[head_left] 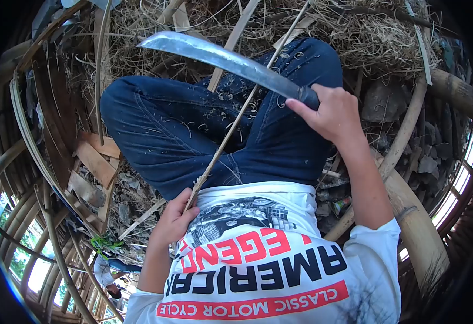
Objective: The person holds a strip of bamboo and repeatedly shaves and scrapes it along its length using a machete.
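Note:
My right hand (333,110) is wrapped round the dark handle of a machete (220,58). Its long, slightly curved blade points to the left, over my knees. My left hand (175,217) is closed on the lower end of a thin bamboo strip (231,129), close to my waist. From there the strip slants up and to the right across my lap, and the blade overlaps it in this view. Thin curled shavings lie scattered over my dark jeans (177,116).
A heap of shavings (323,27) lies beyond my knees. Flat wood pieces (97,162) are on the left, with curved bamboo poles around them. Stones (385,100) and a thick bamboo pole (414,227) lie on the right. Another person (106,275) shows at lower left.

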